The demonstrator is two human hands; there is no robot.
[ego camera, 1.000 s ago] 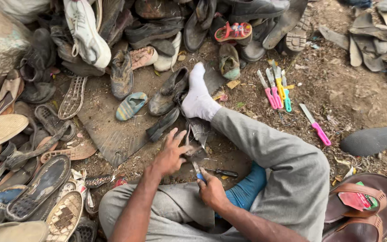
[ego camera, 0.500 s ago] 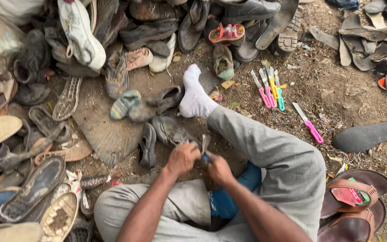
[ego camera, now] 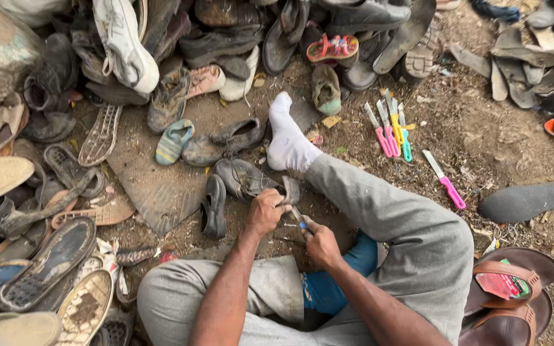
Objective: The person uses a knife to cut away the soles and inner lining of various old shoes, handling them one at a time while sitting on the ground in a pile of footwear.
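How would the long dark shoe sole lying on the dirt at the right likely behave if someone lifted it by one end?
The dark sole is long, thin and flat, so it would probably droop somewhat rather than stay rigid. It looks like rubber or foam, likely light for its size. Lying flat on the dirt, it seems unlikely to roll or tip.

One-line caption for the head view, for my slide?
Seated person's left hand grips a worn dark shoe while right hand works a small knife.

Hardly any packaging shows; one small flat packet [ego camera: 500,284], red and green with pale stripes, lies on the brown sandal [ego camera: 514,269] at the near right; no signs or screens appear anywhere among the shoes on the ground.
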